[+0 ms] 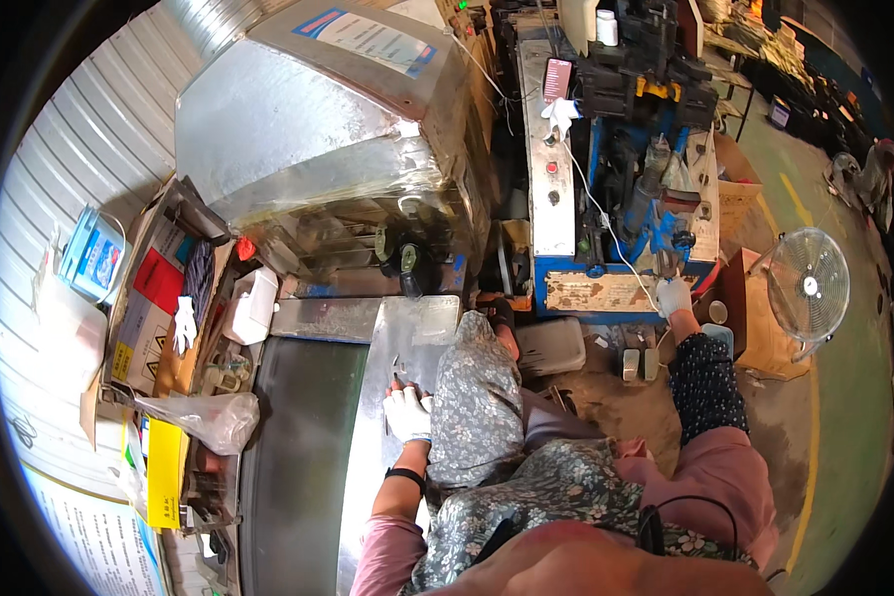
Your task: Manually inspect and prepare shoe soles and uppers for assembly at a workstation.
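My left hand point(407, 414), in a white glove with bare fingertips, rests on the shiny metal tabletop point(368, 467). Its fingers are slightly bent and apart. Just beyond them lie a few small metal pieces point(398, 366); whether a fingertip touches one is too small to tell. To the right, my right hand point(673, 296), also gloved in white, is at the front edge of the blue machine point(626, 295). Its fingers are closed around something slim below the machine's blue metal fixture point(661, 238); the thing itself is mostly hidden.
A dark conveyor belt point(298, 447) runs left of the tabletop, below a large metal hood point(308, 119). Shelving with a yellow box point(165, 472) stands at far left. A white cable point(606, 214) hangs across the machine. Right are a cardboard box point(765, 333) and floor fan point(811, 286).
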